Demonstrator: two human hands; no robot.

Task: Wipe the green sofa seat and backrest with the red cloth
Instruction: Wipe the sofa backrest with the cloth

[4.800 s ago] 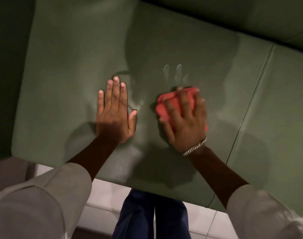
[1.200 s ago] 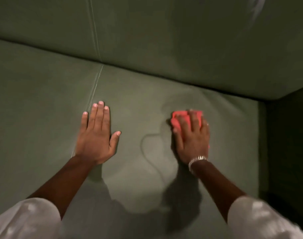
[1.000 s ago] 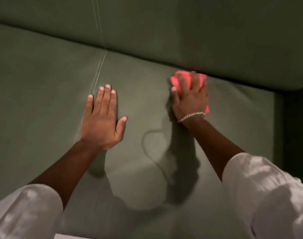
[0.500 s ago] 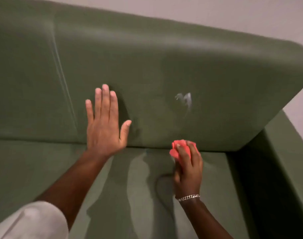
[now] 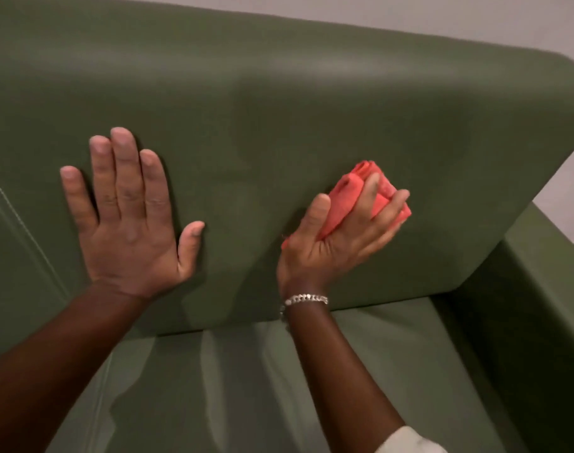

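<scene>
Backrest [image 5: 279, 103]: green, upright panel filling most of the view; its top edge runs along the 12 o'clock side and rounds off at a corner toward 2 o'clock, then falls diagonally to the armrest [image 5: 540, 289] at 4 o'clock. A stitched seam [image 5: 4, 204] crosses the panel at the 9 o'clock edge. Open green surface lies above both hands up to the top edge, and between the 2 hands.

Seat [image 5: 246, 387]: visible at 6 o'clock, meeting the backrest base in a crease.

Left hand [image 5: 128, 223]: flat and spread against the backrest, palm down, fingers apart, holding nothing.

Right hand [image 5: 338, 243]: fingers curled and clamped around the red cloth [image 5: 354, 191], pressing it to the backrest at 3 o'clock of the left hand, near the diagonal edge. A silver bracelet [image 5: 307, 299] sits at the wrist.

Cloth condition: bunched into folds, coral-red, protruding above and right of the fingers.
</scene>
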